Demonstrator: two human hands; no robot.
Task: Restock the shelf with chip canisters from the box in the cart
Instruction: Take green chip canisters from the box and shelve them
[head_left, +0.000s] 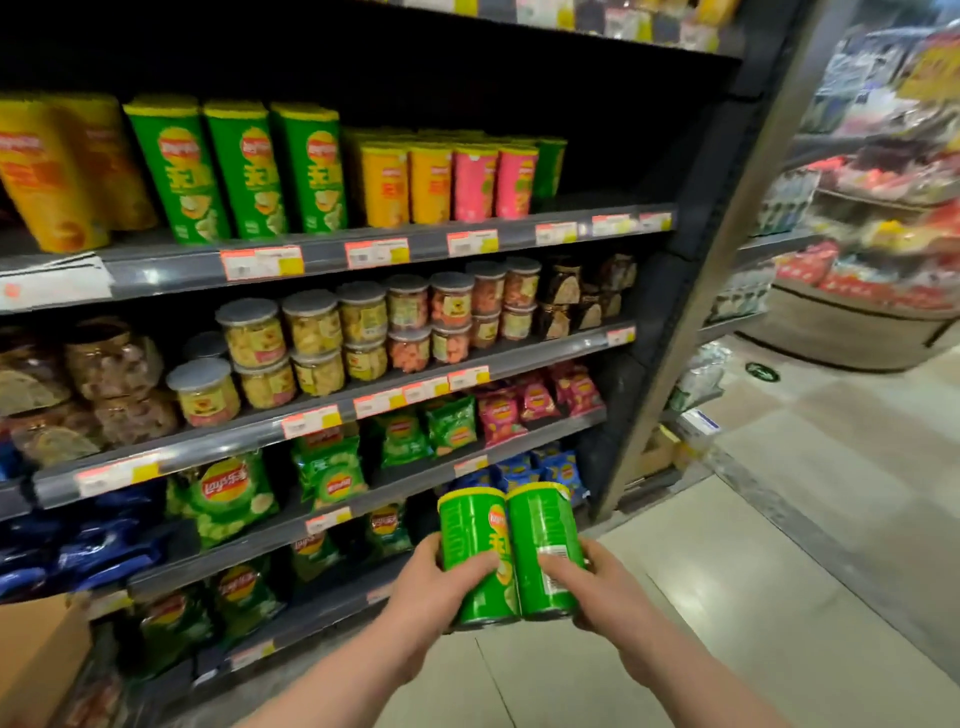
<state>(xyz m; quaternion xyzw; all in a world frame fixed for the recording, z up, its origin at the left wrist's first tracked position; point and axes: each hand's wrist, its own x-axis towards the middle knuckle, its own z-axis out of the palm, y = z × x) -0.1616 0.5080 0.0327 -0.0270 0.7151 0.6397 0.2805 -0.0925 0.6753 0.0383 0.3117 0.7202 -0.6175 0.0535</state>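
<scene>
Head view only. Held two short green cylindrical chip canisters with yellow rims, upright, touching side by side, well below the dark metal canister shelf and out in front of it, over the pale tiled floor.

Gripped the left canister with the left hand, fingers curled across its front, thumb hidden behind. Gripped the right canister with the right hand, fingers wrapped round its lower half.

Noted on the canister shelf, left to right: tall yellow canisters, three tall green canisters, short orange-yellow canisters, short pink canisters, then one short green shelf canister at the row's right end. Saw bare dark board on the canister shelf right of that.

Saw, one level below the canister shelf, clear plastic snack jars with grey lids. Saw green chip bags two levels further down, beside pink and blue ones. Caught a brown cardboard box far below the canister shelf's left end, cut off by the frame edge.
</scene>
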